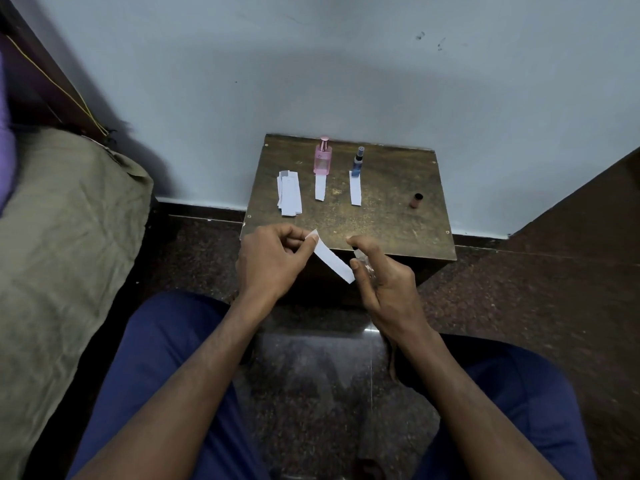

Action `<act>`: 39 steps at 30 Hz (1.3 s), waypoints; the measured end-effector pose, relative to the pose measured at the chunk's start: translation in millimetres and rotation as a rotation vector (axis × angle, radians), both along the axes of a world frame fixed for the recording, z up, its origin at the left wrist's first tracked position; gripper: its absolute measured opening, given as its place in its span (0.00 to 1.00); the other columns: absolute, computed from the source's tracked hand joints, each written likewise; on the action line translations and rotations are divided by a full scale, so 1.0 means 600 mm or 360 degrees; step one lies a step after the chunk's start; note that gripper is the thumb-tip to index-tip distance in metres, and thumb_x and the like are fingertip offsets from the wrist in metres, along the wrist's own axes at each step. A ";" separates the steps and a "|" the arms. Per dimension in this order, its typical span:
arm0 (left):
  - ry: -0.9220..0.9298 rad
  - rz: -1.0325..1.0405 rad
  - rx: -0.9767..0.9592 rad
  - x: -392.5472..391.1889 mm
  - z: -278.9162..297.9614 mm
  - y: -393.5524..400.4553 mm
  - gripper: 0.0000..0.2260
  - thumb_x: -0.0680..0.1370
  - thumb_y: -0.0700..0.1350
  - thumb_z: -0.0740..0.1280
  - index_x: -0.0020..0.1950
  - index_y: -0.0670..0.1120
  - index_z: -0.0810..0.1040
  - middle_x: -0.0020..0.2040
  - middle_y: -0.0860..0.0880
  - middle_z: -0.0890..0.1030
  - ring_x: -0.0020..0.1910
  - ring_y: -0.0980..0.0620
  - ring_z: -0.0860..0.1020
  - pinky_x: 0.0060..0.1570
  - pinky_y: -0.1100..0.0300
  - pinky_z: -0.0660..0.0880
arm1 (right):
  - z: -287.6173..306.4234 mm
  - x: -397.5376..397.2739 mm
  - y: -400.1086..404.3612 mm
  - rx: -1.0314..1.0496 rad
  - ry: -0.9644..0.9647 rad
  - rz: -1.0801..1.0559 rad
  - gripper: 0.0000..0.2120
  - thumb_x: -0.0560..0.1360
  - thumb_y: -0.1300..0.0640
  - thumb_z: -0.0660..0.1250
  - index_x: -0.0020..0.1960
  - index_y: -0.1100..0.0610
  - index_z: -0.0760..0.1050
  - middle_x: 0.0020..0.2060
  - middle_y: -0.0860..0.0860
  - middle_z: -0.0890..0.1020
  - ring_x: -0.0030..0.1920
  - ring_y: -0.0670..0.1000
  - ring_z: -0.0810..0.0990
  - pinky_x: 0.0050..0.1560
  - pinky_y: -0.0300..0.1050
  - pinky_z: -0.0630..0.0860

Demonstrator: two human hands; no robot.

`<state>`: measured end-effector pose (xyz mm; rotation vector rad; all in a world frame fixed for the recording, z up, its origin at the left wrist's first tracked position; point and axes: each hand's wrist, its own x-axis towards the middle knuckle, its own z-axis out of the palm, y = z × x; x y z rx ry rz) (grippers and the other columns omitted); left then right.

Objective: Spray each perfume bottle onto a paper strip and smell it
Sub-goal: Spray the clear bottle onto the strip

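My left hand (270, 261) pinches one end of a white paper strip (333, 259) that slants down to the right, over the near edge of a small wooden table (388, 216). My right hand (384, 278) grips a small clear perfume bottle (363, 263), forefinger on its top, nozzle close to the strip's lower end. A pink perfume bottle (322, 159) and a slim blue one (358, 161) stand at the back of the table. In front of each lies a single strip, one (320, 187) by the pink bottle and one (355, 188) by the blue.
A stack of unused strips (289, 194) lies at the table's left. A brown bottle cap (416, 200) lies on its side at the right. A bed with an olive cover (62, 237) is on my left, a pale wall behind, dark stone floor below.
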<state>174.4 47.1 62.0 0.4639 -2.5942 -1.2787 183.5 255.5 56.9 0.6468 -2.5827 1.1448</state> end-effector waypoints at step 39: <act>0.0080 -0.0083 -0.0141 -0.008 -0.010 -0.001 0.12 0.78 0.64 0.73 0.50 0.57 0.89 0.37 0.62 0.85 0.35 0.66 0.82 0.35 0.67 0.76 | -0.017 0.001 0.014 -0.0110 0.0291 0.0051 0.15 0.84 0.60 0.64 0.70 0.57 0.73 0.46 0.51 0.84 0.40 0.36 0.75 0.48 0.23 0.68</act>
